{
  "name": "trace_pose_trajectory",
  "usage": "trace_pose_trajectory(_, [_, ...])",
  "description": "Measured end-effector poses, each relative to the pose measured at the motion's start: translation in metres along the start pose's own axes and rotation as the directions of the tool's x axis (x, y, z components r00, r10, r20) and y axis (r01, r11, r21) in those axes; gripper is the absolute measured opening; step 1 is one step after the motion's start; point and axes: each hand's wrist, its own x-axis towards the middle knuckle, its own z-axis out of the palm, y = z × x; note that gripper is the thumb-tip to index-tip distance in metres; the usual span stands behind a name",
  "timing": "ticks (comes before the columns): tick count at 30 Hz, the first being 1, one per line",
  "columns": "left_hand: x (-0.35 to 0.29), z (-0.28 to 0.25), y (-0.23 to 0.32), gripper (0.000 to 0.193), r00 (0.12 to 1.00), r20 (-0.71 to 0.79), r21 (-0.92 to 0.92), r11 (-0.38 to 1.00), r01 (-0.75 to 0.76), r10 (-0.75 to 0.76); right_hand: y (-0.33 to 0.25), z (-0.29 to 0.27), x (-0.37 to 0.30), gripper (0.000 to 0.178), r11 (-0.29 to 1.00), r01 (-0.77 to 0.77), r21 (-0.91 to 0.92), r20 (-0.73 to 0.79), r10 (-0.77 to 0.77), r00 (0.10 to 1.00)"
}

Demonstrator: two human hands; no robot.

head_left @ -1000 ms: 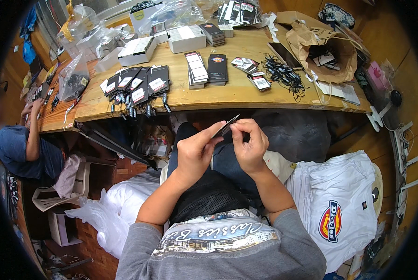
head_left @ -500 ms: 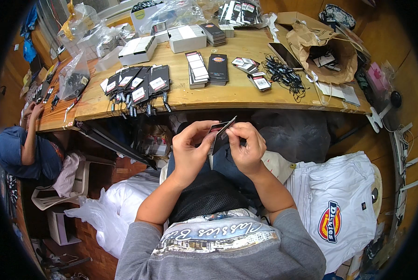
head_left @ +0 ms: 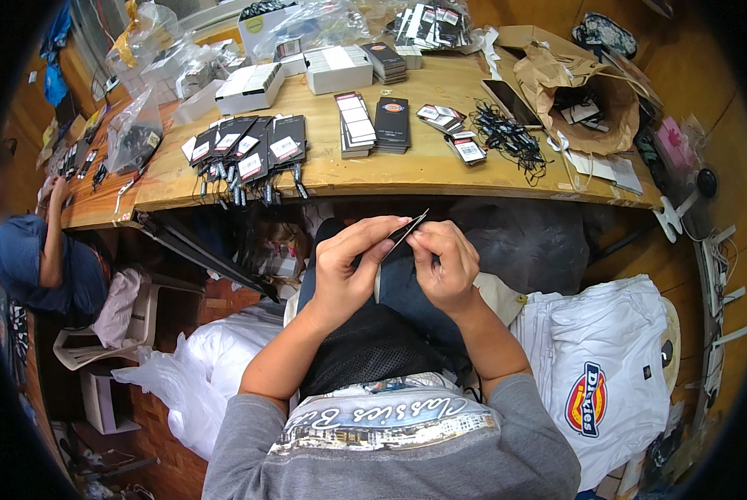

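Note:
Over my lap, my left hand [head_left: 345, 265] pinches a pair of thin dark hang tags [head_left: 408, 228] between thumb and fingers. The tags are seen nearly edge-on, pressed close to each other and slanting up to the right. My right hand [head_left: 445, 265] has its thumb and fingertips closed on their right edge. On the table ahead stand a stack of black hang tags [head_left: 392, 127] and, left of it, a stack of white-labelled tags [head_left: 355, 121]. A fan of black tags with strings [head_left: 253, 150] lies at the table's front edge.
Tangled black strings [head_left: 511, 133], a phone [head_left: 509, 102] and a paper bag [head_left: 607, 96] of tags lie right on the wooden table [head_left: 323, 179]. White boxes [head_left: 251, 87] stand at the back. White T-shirts [head_left: 594, 358] are piled at right. Another person [head_left: 48, 258] sits at left.
The two tags, spread apart in a V before, have come together and turned edge-on. Both hands keep hold of them in nearly the same place.

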Motion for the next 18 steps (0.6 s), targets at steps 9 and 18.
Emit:
trace_pose_trajectory(9, [-0.001, 0.002, -0.002, 0.024, 0.999, 0.010, -0.030, 0.998, 0.046, -0.046, 0.002, -0.003, -0.002, 0.020, 0.999, 0.039, -0.035, 0.036, -0.037, 0.999])
trace_pose_trajectory(18, [-0.004, 0.006, 0.004, 0.037, 0.915, 0.026, 0.362, 0.849, -0.385, 0.404, -0.013, 0.003, -0.011, 0.011, 0.575, -0.485, 0.659, 0.110, 0.565, 0.818])
